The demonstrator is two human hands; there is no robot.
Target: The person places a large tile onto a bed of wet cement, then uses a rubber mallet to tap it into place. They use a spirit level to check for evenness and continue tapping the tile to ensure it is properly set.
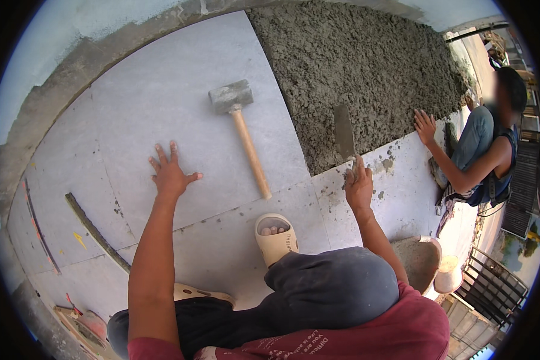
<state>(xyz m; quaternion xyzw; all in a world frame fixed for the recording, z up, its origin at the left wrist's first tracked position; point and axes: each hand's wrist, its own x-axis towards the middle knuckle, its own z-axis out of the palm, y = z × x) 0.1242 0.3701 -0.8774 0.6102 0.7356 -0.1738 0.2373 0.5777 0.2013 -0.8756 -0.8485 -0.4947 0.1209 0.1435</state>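
Note:
My left hand [171, 175] lies on a large pale grey floor tile [162, 84], its fingers spread and nothing in it. To its right a mallet [246, 138] with a grey head and a wooden handle rests on the same tile. My right hand [359, 187] is closed around the handle of a trowel [344, 131]. The trowel's flat blade points away from me, over the near edge of a bed of wet grey mortar [366, 66]. Mortar specks dot the tile beside that hand.
A co-worker [483, 144] squats at the right, one hand by the mortar's edge. A bucket [419, 258] stands behind my right arm. At the left lie a long mortar-coated strip [96, 231] and a thin dark strip [39, 225]. A wall [54, 78] borders the far left.

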